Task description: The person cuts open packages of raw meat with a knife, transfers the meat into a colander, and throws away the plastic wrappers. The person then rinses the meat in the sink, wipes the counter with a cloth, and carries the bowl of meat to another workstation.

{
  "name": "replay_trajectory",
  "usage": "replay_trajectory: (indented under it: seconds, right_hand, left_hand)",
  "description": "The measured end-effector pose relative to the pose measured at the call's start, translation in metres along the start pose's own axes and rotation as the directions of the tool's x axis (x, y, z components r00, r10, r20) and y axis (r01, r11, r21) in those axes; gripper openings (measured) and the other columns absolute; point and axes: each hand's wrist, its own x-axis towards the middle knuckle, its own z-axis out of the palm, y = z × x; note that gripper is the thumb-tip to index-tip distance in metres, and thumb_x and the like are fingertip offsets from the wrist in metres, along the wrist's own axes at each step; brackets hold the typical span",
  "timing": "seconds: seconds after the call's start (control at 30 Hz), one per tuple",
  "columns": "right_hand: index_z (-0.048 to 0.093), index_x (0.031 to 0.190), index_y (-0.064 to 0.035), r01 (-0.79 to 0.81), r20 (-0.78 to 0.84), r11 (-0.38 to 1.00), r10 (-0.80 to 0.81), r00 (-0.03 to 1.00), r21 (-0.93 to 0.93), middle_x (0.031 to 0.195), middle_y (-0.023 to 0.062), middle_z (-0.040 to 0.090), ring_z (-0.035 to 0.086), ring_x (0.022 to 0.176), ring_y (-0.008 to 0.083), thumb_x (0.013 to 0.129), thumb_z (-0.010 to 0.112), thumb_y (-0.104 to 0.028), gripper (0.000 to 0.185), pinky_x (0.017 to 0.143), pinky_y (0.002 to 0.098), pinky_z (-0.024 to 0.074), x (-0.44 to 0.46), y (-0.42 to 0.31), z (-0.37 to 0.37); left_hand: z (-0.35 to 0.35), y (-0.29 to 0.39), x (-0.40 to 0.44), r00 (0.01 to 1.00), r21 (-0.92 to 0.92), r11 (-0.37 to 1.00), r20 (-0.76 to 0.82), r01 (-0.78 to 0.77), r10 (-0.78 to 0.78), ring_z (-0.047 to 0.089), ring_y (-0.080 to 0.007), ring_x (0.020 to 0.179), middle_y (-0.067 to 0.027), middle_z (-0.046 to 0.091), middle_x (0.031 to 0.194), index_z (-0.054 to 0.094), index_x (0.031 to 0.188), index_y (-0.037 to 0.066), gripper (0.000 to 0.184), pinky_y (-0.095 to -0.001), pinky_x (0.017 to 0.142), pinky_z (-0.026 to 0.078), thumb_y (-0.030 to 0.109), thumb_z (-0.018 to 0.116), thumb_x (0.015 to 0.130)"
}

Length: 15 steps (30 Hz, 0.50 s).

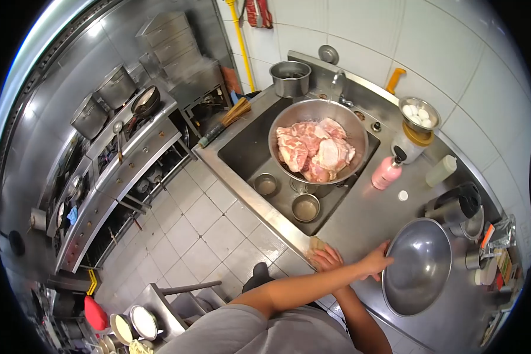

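My arms are crossed, the left over the right. My left hand (376, 261) grips the rim of a large steel mixing bowl (422, 268), which is tilted on the counter with its bare inside showing. Down at the counter's front edge, my right hand (326, 258) presses on a yellowish sponge (317, 242), mostly covered by the fingers. Over the sink (242, 144) sits another large bowl (361, 133) with raw chicken pieces (315, 147) in it. The faucet (338, 79) above seems to be running into that bowl.
Two small bowls (305, 207) lie in the sink. On the counter stand a pink soap bottle (386, 173), a squeeze bottle (441, 171), a bowl of eggs (419, 112) and a steel pot (291, 79). A stove (109, 180) lines the left wall.
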Motion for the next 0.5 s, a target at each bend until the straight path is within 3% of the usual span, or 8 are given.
replay_trajectory:
  seconds: [0.13,0.2,0.23,0.27,0.3,0.37,0.4,0.5]
  right_hand:
    - [0.065,0.121,-0.0146,0.147,0.125,0.989,-0.147,0.981,0.009,0.134,0.0012,0.059,0.045,0.136,0.0303,0.084,0.063,-0.010,0.037,0.115,0.0515,0.0312,0.071,-0.005,0.036]
    - [0.062,0.124,-0.0135,0.186,0.158,0.981,-0.193,0.968,0.059,0.135,0.0076,0.058,0.042,0.138,0.0341,0.081,0.061,-0.004,0.043,0.114,0.0533,0.0314,0.099,-0.005,0.066]
    - [0.062,0.126,-0.0141,-0.017,0.122,0.919,-0.034,0.992,0.394,0.136,0.0067,0.057,0.043,0.137,0.0326,0.084,0.061,-0.008,0.043,0.115,0.0508,0.0313,0.108,-0.001,0.096]
    - [0.062,0.128,-0.0148,-0.192,0.141,0.710,0.131,0.981,0.678,0.137,0.0057,0.057,0.044,0.137,0.0310,0.086,0.062,-0.013,0.043,0.116,0.0484,0.0313,0.122,-0.002,0.116]
    - [0.062,0.129,-0.0134,0.127,0.165,0.989,-0.139,0.977,0.082,0.136,0.0070,0.058,0.043,0.137,0.0307,0.087,0.060,-0.013,0.042,0.115,0.0471,0.0321,0.158,-0.031,0.077]
    - [0.064,0.125,-0.0117,0.220,0.190,0.975,-0.221,0.957,0.025,0.133,0.0063,0.060,0.044,0.137,0.0301,0.088,0.057,-0.009,0.038,0.114,0.0459,0.0338,0.203,-0.057,0.082]
    - [0.065,0.124,-0.0114,0.225,0.196,0.974,-0.228,0.954,0.036,0.132,0.0059,0.061,0.044,0.137,0.0298,0.088,0.056,-0.008,0.037,0.114,0.0454,0.0343,0.224,-0.064,0.093]
    - [0.065,0.122,-0.0121,0.197,0.186,0.976,-0.210,0.960,0.090,0.133,0.0049,0.060,0.044,0.137,0.0293,0.087,0.058,-0.006,0.036,0.113,0.0444,0.0353,0.293,-0.082,0.140]
  left_hand:
    - [-0.053,0.028,-0.024,0.993,0.134,0.989,-0.090,-0.067,0.079,0.065,-0.0209,0.098,-0.0128,0.060,0.129,0.034,0.150,0.007,0.080,-0.0344,0.068,0.057,0.037,0.071,0.086]
    - [-0.124,0.019,-0.020,0.888,0.251,0.865,-0.041,-0.434,0.458,0.065,-0.0183,0.100,-0.0104,0.064,0.123,0.051,0.140,0.005,0.064,-0.0341,0.083,0.053,0.035,0.073,0.088]
    - [-0.176,0.042,-0.043,0.787,0.387,0.742,-0.064,-0.547,0.613,0.065,-0.0173,0.098,-0.0085,0.069,0.112,0.063,0.124,0.004,0.042,-0.0328,0.088,0.051,0.027,0.070,0.090]
    - [-0.215,0.068,-0.068,0.752,0.490,0.756,-0.264,-0.435,0.604,0.065,-0.0171,0.098,-0.0083,0.070,0.104,0.066,0.119,0.003,0.038,-0.0336,0.087,0.051,0.027,0.070,0.089]
    - [-0.268,0.103,-0.098,0.737,0.538,0.785,-0.386,-0.308,0.554,0.065,-0.0294,0.099,-0.0162,0.069,0.110,0.069,0.113,0.003,0.035,-0.0391,0.089,0.051,0.024,0.070,0.085]
    - [-0.398,0.119,-0.106,0.354,0.891,0.453,-0.412,-0.038,0.840,0.058,-0.0383,0.110,-0.0203,0.067,0.111,0.069,0.109,0.001,0.031,-0.0459,0.099,0.044,0.016,0.068,0.081]
    - [-0.464,0.139,-0.114,0.330,0.940,0.342,-0.326,0.011,0.886,0.057,-0.0392,0.108,-0.0208,0.066,0.115,0.067,0.114,0.001,0.036,-0.0464,0.098,0.045,0.015,0.069,0.080]
    - [-0.585,0.177,-0.115,0.317,0.816,0.211,-0.428,0.538,0.846,0.053,-0.0336,0.119,-0.0126,0.053,0.138,0.050,0.137,0.009,0.067,-0.0479,0.095,0.046,0.028,0.077,0.079]
